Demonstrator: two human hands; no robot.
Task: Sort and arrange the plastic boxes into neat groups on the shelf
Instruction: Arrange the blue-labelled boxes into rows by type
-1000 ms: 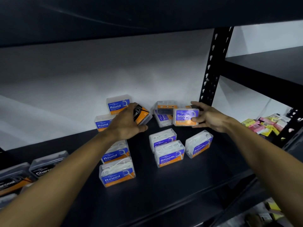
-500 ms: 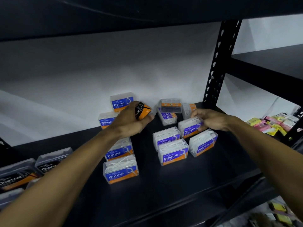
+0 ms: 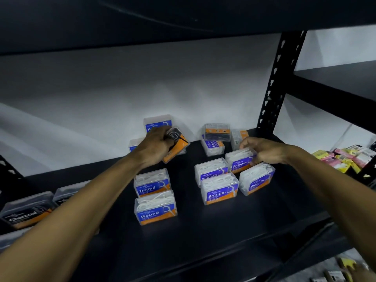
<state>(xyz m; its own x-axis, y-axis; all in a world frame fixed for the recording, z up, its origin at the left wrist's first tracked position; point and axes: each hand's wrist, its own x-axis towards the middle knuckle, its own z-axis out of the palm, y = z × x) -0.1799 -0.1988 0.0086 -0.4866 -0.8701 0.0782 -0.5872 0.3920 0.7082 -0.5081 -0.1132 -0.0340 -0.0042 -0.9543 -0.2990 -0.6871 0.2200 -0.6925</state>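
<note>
My left hand (image 3: 155,146) grips a tilted black-and-orange Charcoal box (image 3: 176,144) above the back of the black shelf (image 3: 203,231). Behind it stand two Round boxes (image 3: 157,123), partly hidden. Two more Round boxes (image 3: 155,207) lie in a column in front. My right hand (image 3: 262,152) rests on the back-right Smooth box (image 3: 241,161), fingers curled on its top and right side. It stands in a group with three other Smooth boxes (image 3: 219,189). At the back are a Smooth box with a dark box (image 3: 217,132) on top and a clear box (image 3: 239,138).
Charcoal boxes (image 3: 26,210) sit in a row at the left, partly behind my left forearm. A black perforated upright (image 3: 274,84) stands at the right back corner. Yellow and pink packets (image 3: 345,159) lie on the neighbouring shelf at the right. A shelf board (image 3: 183,19) hangs close overhead.
My right hand brought a Smooth box down from mid-air and set it behind the Smooth group. My left hand lifted and tilted the Charcoal box slightly.
</note>
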